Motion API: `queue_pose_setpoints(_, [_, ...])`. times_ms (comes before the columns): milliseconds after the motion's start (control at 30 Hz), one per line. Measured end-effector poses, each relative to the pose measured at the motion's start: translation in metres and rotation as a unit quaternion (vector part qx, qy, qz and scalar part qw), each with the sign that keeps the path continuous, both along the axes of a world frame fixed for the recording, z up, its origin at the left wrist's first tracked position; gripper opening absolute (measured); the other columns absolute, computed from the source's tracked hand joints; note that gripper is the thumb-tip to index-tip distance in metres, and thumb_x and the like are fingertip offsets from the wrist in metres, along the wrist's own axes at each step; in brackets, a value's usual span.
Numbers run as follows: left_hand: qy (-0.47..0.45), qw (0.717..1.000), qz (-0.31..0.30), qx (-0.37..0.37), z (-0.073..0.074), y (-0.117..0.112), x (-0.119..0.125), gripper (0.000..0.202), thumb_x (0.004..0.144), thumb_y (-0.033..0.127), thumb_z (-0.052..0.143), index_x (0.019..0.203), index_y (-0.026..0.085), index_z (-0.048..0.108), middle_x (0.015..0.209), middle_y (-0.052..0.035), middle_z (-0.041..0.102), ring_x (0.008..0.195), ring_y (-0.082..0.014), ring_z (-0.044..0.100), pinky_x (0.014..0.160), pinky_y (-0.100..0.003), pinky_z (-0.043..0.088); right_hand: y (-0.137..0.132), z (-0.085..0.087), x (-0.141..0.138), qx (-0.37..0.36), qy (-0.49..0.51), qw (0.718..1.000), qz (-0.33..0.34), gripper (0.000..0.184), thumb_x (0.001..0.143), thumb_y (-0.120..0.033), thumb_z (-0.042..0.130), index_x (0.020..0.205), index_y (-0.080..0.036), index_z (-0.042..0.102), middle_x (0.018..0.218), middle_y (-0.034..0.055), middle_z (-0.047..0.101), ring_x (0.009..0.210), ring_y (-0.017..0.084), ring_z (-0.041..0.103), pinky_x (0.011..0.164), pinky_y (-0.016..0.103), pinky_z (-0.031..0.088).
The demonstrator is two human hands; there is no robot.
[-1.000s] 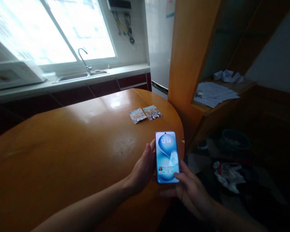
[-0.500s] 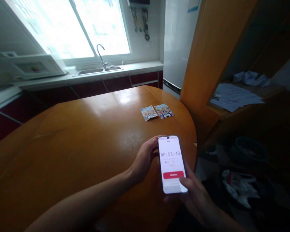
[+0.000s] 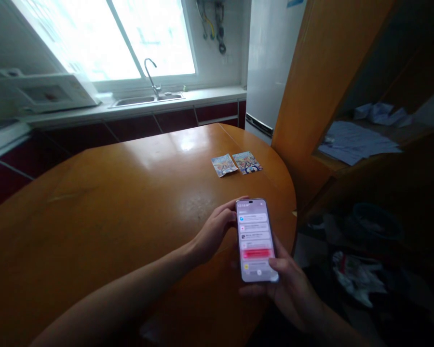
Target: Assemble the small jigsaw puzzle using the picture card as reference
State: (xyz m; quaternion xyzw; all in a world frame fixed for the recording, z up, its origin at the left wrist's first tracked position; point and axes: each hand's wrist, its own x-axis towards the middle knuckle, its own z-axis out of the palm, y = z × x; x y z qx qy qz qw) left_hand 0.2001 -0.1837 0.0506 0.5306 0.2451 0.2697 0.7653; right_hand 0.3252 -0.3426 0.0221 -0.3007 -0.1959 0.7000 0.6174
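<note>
A smartphone [image 3: 256, 241] is held upright above the near right part of the wooden table [image 3: 130, 193], its screen lit with a list of notifications over a red bar. My left hand [image 3: 217, 231] grips its upper left edge; some of those fingers are hidden behind it. My right hand [image 3: 292, 282] wraps the lower right side, with the thumb at the screen's lower right edge. Beyond the phone, a creased picture card [image 3: 224, 165] and a flatter picture card [image 3: 247, 163] lie side by side on the table.
Along the window runs a counter with a sink [image 3: 135, 100], a tap [image 3: 151, 77] and a white microwave [image 3: 54, 91]. A fridge [image 3: 267, 62] stands beside a wooden shelf holding papers [image 3: 358, 142]. On the floor at right are a basin [image 3: 376, 221] and a dark container with crumpled plastic [image 3: 358, 279].
The phone's screen has switched from a white timer page to a notification list over it. Both hands keep their hold, and the view has tilted slightly downward.
</note>
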Motion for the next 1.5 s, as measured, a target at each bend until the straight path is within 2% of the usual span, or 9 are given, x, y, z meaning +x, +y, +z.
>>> queue_pose_setpoints(167, [-0.008,1.000,0.000,-0.017,-0.004,0.000,-0.001,0.061,0.078,0.018,0.054,0.138,0.016,0.057,0.115,-0.0099,0.070,0.099,-0.0245,0.060,0.088,-0.035,0.043,0.001,0.001,0.000,0.004,0.009,1.000,0.000,0.073,0.087,-0.029,0.062,0.152,-0.035,0.030,0.138,0.0136,0.061,0.118,0.036,0.064,0.085,0.054,0.056])
queue_pose_setpoints(333, [-0.018,0.999,0.004,-0.035,-0.003,-0.003,-0.001,0.069,0.073,0.017,0.057,0.143,0.017,0.052,0.120,-0.0099,0.067,0.100,-0.0232,0.058,0.087,-0.033,0.044,0.003,-0.001,-0.001,0.006,0.014,1.000,0.003,0.071,0.087,-0.024,0.061,0.151,-0.033,0.034,0.138,0.0141,0.060,0.121,0.037,0.062,0.086,0.054,0.056])
queue_pose_setpoints(533, [-0.002,0.998,0.008,-0.060,-0.003,-0.006,-0.001,0.076,0.070,0.016,0.058,0.145,0.021,0.047,0.101,-0.0059,0.067,0.080,-0.0180,0.055,0.065,-0.026,0.041,0.003,-0.005,-0.002,0.005,0.010,1.000,0.001,0.067,0.087,-0.018,0.059,0.150,-0.033,0.037,0.133,0.0122,0.064,0.118,0.036,0.064,0.084,0.053,0.057])
queue_pose_setpoints(700, [-0.006,0.999,0.003,-0.052,-0.001,-0.009,-0.001,0.089,0.062,0.008,0.061,0.147,0.026,0.043,0.120,-0.0071,0.063,0.093,-0.0207,0.057,0.075,-0.027,0.046,0.006,-0.003,-0.003,0.004,0.014,1.000,-0.002,0.068,0.086,-0.016,0.059,0.149,-0.031,0.037,0.129,0.0118,0.066,0.116,0.033,0.065,0.084,0.052,0.058])
queue_pose_setpoints(900, [0.010,0.996,0.021,-0.085,-0.003,-0.008,0.002,0.070,0.075,0.019,0.055,0.144,0.026,0.045,0.102,-0.0061,0.062,0.078,-0.0173,0.055,0.061,-0.024,0.043,0.010,-0.005,-0.006,-0.001,0.022,1.000,-0.002,0.073,0.084,-0.016,0.061,0.150,-0.031,0.035,0.132,0.0125,0.065,0.115,0.033,0.066,0.083,0.051,0.059])
queue_pose_setpoints(1033, [0.018,0.997,0.009,-0.078,-0.005,-0.007,0.001,0.075,0.073,0.017,0.057,0.146,0.026,0.041,0.092,-0.0045,0.059,0.072,-0.0158,0.052,0.055,-0.021,0.039,0.010,-0.008,-0.006,0.006,0.028,1.000,0.000,0.077,0.082,-0.014,0.061,0.151,-0.031,0.033,0.131,0.0125,0.065,0.116,0.033,0.065,0.083,0.051,0.059])
queue_pose_setpoints(1267, [-0.010,0.996,0.008,-0.088,-0.010,-0.004,0.000,0.066,0.078,0.020,0.054,0.144,0.025,0.045,0.101,-0.0065,0.059,0.076,-0.0160,0.054,0.059,-0.023,0.042,0.009,-0.008,-0.006,0.012,0.019,1.000,0.002,0.083,0.079,-0.011,0.063,0.152,-0.031,0.030,0.138,0.0138,0.062,0.116,0.034,0.065,0.082,0.049,0.059])
queue_pose_setpoints(1333, [-0.007,0.996,0.012,-0.087,-0.009,-0.005,0.001,0.067,0.077,0.020,0.055,0.143,0.025,0.045,0.101,-0.0064,0.060,0.078,-0.0166,0.054,0.060,-0.023,0.042,0.010,-0.008,-0.006,0.014,0.017,1.000,0.002,0.083,0.078,-0.011,0.063,0.151,-0.030,0.031,0.137,0.0136,0.062,0.117,0.034,0.065,0.082,0.049,0.059])
queue_pose_setpoints(1500, [0.021,0.998,0.012,-0.064,-0.003,-0.008,0.001,0.084,0.064,0.009,0.058,0.145,0.026,0.042,0.098,-0.0043,0.061,0.076,-0.0159,0.054,0.059,-0.022,0.041,0.010,-0.008,-0.007,0.008,0.021,1.000,-0.002,0.081,0.076,-0.009,0.062,0.149,-0.031,0.034,0.133,0.0112,0.064,0.116,0.033,0.066,0.082,0.047,0.059])
